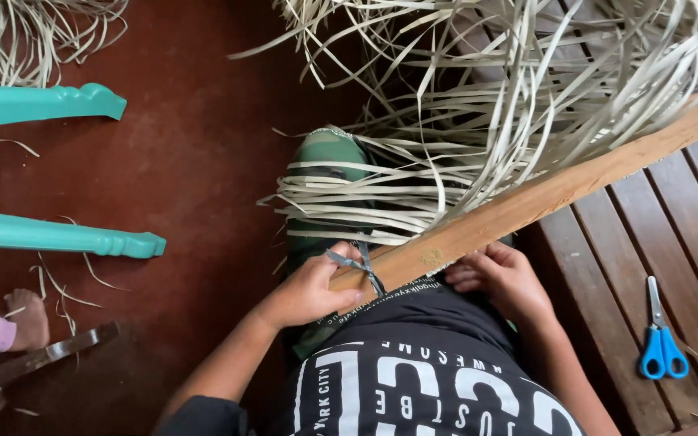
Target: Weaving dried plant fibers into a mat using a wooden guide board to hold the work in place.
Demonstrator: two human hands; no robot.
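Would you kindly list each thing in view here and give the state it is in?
Left hand: gripping the batten end at the tie.
Right hand: fingers curled under the batten.
Wooden batten: slanted, strips clamped beneath.
Grey tie: wrapped around the batten.
Dried leaf strips: loose, fanned out.
Blue-handled scissors: closed, on the slatted bench.

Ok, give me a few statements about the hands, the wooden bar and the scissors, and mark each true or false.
1. The left hand grips the end of the wooden bar. True.
2. The scissors have red handles. False: the handles are blue.
3. The right hand holds the scissors. False: they lie apart on the slatted bench, and the right hand is at the bar.
4. Pale leaf strips hang over the bar. True.
5. A grey string is tied around the bar's end. True.
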